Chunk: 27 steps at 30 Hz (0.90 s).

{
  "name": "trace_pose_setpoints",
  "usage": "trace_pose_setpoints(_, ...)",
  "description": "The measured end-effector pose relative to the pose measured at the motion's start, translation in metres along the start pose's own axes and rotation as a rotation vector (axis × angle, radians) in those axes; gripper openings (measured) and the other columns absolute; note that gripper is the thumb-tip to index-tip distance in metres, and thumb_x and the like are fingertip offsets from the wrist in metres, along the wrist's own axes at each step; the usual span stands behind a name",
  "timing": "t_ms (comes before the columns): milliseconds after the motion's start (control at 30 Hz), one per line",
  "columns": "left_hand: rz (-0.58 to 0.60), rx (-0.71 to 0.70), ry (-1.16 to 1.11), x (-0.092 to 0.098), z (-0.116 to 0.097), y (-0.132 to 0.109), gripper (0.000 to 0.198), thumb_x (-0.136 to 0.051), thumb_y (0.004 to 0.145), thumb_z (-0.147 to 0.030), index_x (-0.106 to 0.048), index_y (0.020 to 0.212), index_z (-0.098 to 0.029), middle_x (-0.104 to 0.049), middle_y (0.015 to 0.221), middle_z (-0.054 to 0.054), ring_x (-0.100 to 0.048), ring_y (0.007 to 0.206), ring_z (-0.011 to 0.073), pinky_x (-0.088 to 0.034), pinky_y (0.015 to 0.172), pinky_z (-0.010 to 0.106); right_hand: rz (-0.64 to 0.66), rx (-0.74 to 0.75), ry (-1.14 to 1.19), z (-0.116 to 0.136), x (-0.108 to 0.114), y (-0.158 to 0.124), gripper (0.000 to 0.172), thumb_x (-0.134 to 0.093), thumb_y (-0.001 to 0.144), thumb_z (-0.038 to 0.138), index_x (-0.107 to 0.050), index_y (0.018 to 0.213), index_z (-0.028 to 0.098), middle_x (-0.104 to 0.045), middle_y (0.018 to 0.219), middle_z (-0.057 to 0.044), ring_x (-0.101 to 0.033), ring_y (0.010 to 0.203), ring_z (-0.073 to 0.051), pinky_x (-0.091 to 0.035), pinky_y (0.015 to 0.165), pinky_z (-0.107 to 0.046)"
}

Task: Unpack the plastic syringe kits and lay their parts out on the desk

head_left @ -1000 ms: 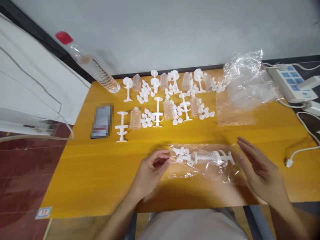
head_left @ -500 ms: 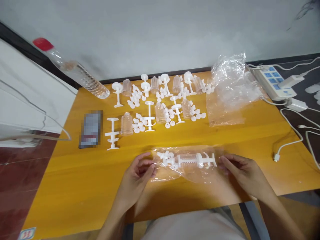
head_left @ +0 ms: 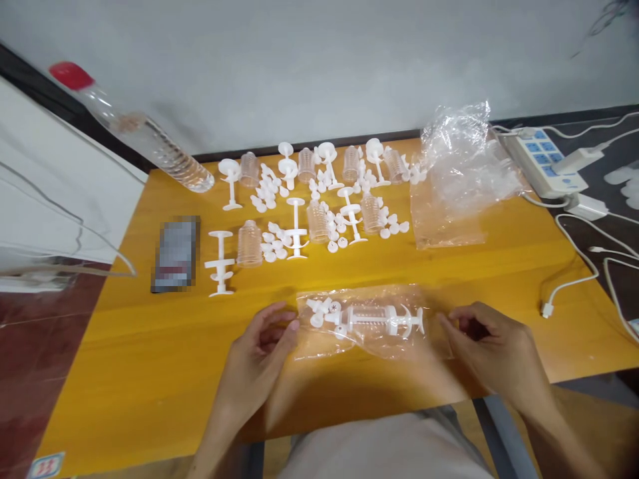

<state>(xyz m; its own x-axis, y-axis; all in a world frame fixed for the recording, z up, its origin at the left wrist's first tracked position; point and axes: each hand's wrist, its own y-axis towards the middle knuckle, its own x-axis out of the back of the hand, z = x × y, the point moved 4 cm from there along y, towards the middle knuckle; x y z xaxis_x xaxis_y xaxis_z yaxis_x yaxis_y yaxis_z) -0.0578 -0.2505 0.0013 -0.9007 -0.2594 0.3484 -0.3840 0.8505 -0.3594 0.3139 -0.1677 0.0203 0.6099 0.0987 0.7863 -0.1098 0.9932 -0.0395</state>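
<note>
A clear plastic bag lies flat near the table's front edge. Inside it are a transparent syringe-like cookie press with a white handle toward the right and several small white nozzles at the left end. My left hand pinches the bag's left edge between thumb and curled fingers. At the opposite end, my right hand has thumb and forefinger closed at the bag's right edge. Beyond the bag, white plungers, clear ribbed barrels and piles of white nozzles stand in two rows.
A heap of clear bags lies at the back right. Right of it are a power strip and a white cable. At the left are a phone-like blurred object and a red-capped water bottle.
The view has shifted slightly. The bag has moved a little left with my left hand, and its nozzles lie more spread. My right hand is farther from the press handle.
</note>
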Motion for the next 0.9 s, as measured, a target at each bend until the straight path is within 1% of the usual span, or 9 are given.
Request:
trace_pose_setpoints(67,0.023,0.006,0.0,-0.004,-0.002,0.002,0.057,-0.078,0.084,-0.055,-0.064,0.127,-0.02,-0.076,0.116,0.01,-0.074,0.092,0.0194,-0.062,0.081,0.03,0.087,0.128,-0.041,0.011,-0.003,-0.001,0.029,-0.065,0.096,0.05,-0.074,0.088,0.024,-0.062,0.075,-0.001,-0.055,0.062,-0.013,-0.046,0.061,-0.027)
trace_pose_setpoints(133,0.045,0.015,-0.016,-0.009,-0.002,0.003,0.057,-0.078,0.084,-0.055,-0.065,0.127,-0.02,-0.076,0.112,0.008,-0.074,0.088,0.018,-0.063,0.08,0.03,0.175,0.215,-0.051,0.018,-0.008,0.002,0.026,-0.062,0.098,0.048,-0.076,0.102,0.026,-0.066,0.082,-0.002,-0.059,0.065,-0.013,-0.049,0.062,-0.027)
trace_pose_setpoints(267,0.031,0.034,-0.095,-0.015,-0.002,0.001,0.055,-0.08,0.082,-0.056,-0.068,0.123,-0.02,-0.076,0.108,0.007,-0.075,0.083,0.0174,-0.066,0.078,0.031,0.318,0.336,-0.06,0.024,-0.015,0.008,0.042,-0.059,0.101,0.044,-0.064,0.14,0.028,-0.07,0.098,-0.005,-0.066,0.076,-0.015,-0.056,0.067,-0.027)
trace_pose_setpoints(333,0.001,0.025,-0.138,-0.016,-0.003,-0.003,0.053,-0.079,0.083,-0.055,-0.069,0.121,-0.02,-0.076,0.11,0.007,-0.076,0.086,0.0183,-0.066,0.078,0.031,0.375,0.384,-0.051,0.026,-0.018,0.009,0.046,-0.058,0.102,0.042,-0.06,0.147,0.03,-0.071,0.114,-0.007,-0.071,0.091,-0.018,-0.061,0.076,-0.03)
trace_pose_setpoints(433,-0.065,-0.024,-0.164,-0.014,-0.007,-0.006,0.049,-0.08,0.083,-0.054,-0.071,0.118,-0.021,-0.077,0.112,0.008,-0.075,0.088,0.0188,-0.065,0.077,0.029,0.357,0.431,-0.027,0.028,-0.022,0.01,0.047,-0.063,0.099,0.042,-0.063,0.144,0.03,-0.065,0.138,-0.009,-0.069,0.119,-0.025,-0.06,0.1,-0.04)
trace_pose_setpoints(500,-0.082,-0.048,-0.168,-0.012,-0.009,-0.006,0.046,-0.08,0.084,-0.052,-0.071,0.116,-0.021,-0.078,0.11,0.008,-0.074,0.083,0.0171,-0.065,0.076,0.028,0.328,0.461,-0.006,0.03,-0.027,0.01,0.046,-0.067,0.096,0.042,-0.066,0.14,0.029,-0.065,0.14,-0.008,-0.065,0.126,-0.027,-0.057,0.107,-0.045)
trace_pose_setpoints(600,-0.067,-0.047,-0.181,-0.01,-0.008,-0.002,0.043,-0.08,0.085,-0.051,-0.072,0.114,-0.02,-0.078,0.107,0.007,-0.072,0.077,0.0149,-0.064,0.073,0.027,0.321,0.481,0.045,0.031,-0.033,0.013,0.033,-0.064,0.099,0.036,-0.073,0.13,0.029,-0.071,0.128,-0.008,-0.068,0.118,-0.025,-0.06,0.098,-0.043)
trace_pose_setpoints(700,-0.061,-0.009,-0.169,-0.006,-0.003,0.001,0.047,-0.08,0.084,-0.054,-0.071,0.114,-0.019,-0.078,0.107,0.008,-0.071,0.074,0.0146,-0.063,0.071,0.027,0.332,0.434,0.099,0.026,-0.032,0.018,0.023,-0.061,0.101,0.034,-0.077,0.116,0.027,-0.073,0.118,-0.007,-0.071,0.105,-0.021,-0.062,0.087,-0.036)
trace_pose_setpoints(900,-0.066,0.044,-0.151,0.007,0.005,0.004,0.056,-0.082,0.08,-0.058,-0.071,0.117,-0.018,-0.077,0.109,0.009,-0.071,0.077,0.0159,-0.063,0.069,0.027,0.421,0.284,0.214,-0.003,-0.014,0.026,0.023,-0.066,0.098,0.038,-0.079,0.113,0.027,-0.074,0.117,-0.006,-0.072,0.102,-0.02,-0.06,0.087,-0.03)
